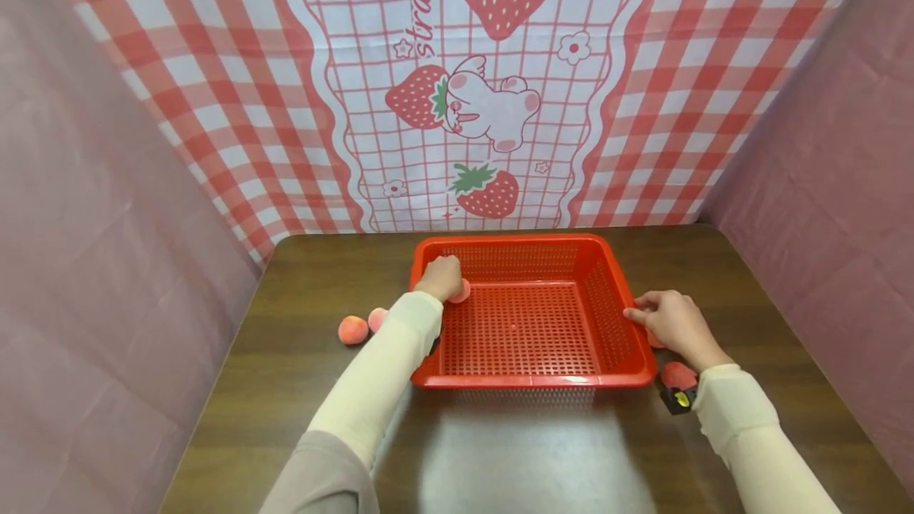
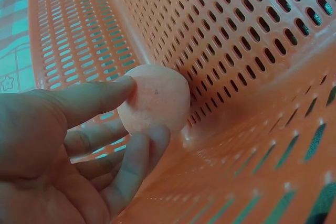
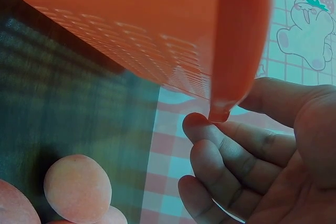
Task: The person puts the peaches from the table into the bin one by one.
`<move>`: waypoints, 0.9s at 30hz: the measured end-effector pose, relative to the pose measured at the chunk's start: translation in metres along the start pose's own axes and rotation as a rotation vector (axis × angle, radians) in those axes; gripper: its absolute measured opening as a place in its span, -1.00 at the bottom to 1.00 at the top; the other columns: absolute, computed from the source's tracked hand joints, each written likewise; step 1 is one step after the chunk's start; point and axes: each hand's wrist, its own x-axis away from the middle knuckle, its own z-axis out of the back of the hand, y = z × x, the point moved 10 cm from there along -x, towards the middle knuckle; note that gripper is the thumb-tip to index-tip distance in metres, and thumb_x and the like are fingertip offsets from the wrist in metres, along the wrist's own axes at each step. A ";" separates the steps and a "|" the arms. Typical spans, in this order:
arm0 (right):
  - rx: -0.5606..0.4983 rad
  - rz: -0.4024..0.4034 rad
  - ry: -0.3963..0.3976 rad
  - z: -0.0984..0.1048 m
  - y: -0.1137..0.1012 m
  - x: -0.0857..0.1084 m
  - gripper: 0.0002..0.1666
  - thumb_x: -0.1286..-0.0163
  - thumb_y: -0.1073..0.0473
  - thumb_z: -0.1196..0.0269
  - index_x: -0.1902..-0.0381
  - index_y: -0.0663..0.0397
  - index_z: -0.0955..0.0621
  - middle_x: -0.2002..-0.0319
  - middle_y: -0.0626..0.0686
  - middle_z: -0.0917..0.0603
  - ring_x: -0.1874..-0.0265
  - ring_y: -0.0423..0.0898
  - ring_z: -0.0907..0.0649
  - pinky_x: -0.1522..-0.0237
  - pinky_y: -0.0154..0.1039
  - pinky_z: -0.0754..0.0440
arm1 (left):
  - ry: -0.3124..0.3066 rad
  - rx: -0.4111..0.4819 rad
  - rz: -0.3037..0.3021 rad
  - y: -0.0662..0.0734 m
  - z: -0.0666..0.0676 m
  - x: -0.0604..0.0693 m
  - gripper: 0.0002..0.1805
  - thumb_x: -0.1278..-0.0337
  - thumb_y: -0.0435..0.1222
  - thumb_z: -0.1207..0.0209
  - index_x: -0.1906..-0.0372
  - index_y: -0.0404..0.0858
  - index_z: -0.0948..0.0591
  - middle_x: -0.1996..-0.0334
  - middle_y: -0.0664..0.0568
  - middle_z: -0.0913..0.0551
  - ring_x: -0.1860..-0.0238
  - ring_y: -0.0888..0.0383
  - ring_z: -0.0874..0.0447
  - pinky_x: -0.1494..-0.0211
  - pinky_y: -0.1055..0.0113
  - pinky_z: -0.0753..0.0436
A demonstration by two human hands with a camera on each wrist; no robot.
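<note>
A red plastic basket (image 1: 514, 380) with perforated walls stands on the brown table. Inside its left end, my left hand (image 1: 439, 278) pinches a peach (image 1: 462, 291); in the left wrist view the thumb and fingers of that hand (image 2: 79, 145) hold the peach (image 2: 157, 98) close to the basket's walls. At the basket's right rim my right hand (image 1: 674, 324) grips the edge. The right wrist view has the thumb of this hand (image 3: 257, 156) on one side of the rim (image 3: 241, 40) and the fingers on the other.
Two peaches (image 1: 353, 330) lie on the table left of the basket, one partly behind the left sleeve. More peaches (image 3: 77, 188) lie to its right, near my right wrist. A checked strawberry cloth (image 1: 500, 86) hangs behind the table (image 1: 236, 419), with pink cloth at both sides.
</note>
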 end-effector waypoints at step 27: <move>-0.007 -0.006 -0.016 -0.001 0.001 0.002 -0.42 -0.36 0.04 -0.27 -0.06 0.50 -0.54 0.35 0.19 -0.72 0.47 -0.06 -0.65 0.36 -0.13 -0.70 | 0.066 0.107 -0.015 0.007 0.037 0.023 -0.73 -0.24 -0.16 -0.25 0.12 -0.28 -0.64 0.13 -0.07 -0.70 0.14 0.02 -0.66 0.09 0.17 -0.64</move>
